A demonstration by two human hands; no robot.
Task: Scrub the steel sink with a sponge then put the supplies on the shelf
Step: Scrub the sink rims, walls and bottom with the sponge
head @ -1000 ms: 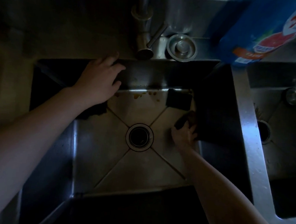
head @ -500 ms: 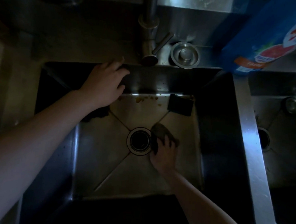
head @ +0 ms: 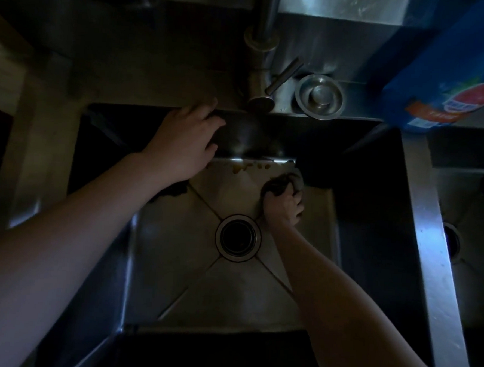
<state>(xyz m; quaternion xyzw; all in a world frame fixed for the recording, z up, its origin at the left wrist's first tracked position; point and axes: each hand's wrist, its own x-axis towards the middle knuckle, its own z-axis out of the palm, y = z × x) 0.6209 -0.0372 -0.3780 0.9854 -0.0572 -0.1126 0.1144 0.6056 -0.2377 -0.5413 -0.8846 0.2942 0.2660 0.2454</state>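
Sink basin (head: 172,278): steel, deep, dimly lit; both hands reach down into it; creased floor sloping to the centre.
Second basin (head: 456,267): beyond the right forearm, past a steel divider; not being worked.
Blue bottle (head: 454,71): up and to the right of the right hand, on the back ledge; probably one of the supplies for the shelf; label too blurred to read.
Faucet (head: 260,71): just beyond the left hand's fingertips, lever angled right; no water seen running.
Left hand (head: 186,146): spread flat, fingers (head: 211,110) hooked over the back rim, palm against the rear wall; grips nothing, seems to brace.
Drain (head: 237,238): just near side of the right hand, open, dark.
Steel stopper (head: 319,96): on the ledge beyond the right hand, beside the faucet base.
Right hand (head: 284,207): curled closed around the sponge, pressing it onto the sink floor.
Sponge (head: 282,184): dark, bunched under the right fingertips, near the back edge of the floor; likely soft, light, wet and compressible, so best pinched across its width with full fingers; slips little on steel when pressed.
Brown stains (head: 247,166): along the rear floor seam, between the two hands, just left of the sponge; apparently next to scrub.
Dark patch (head: 175,190): under the left wrist; cannot tell whether cloth or shadow.
Stage: scrubbing underway; shelving not begun.
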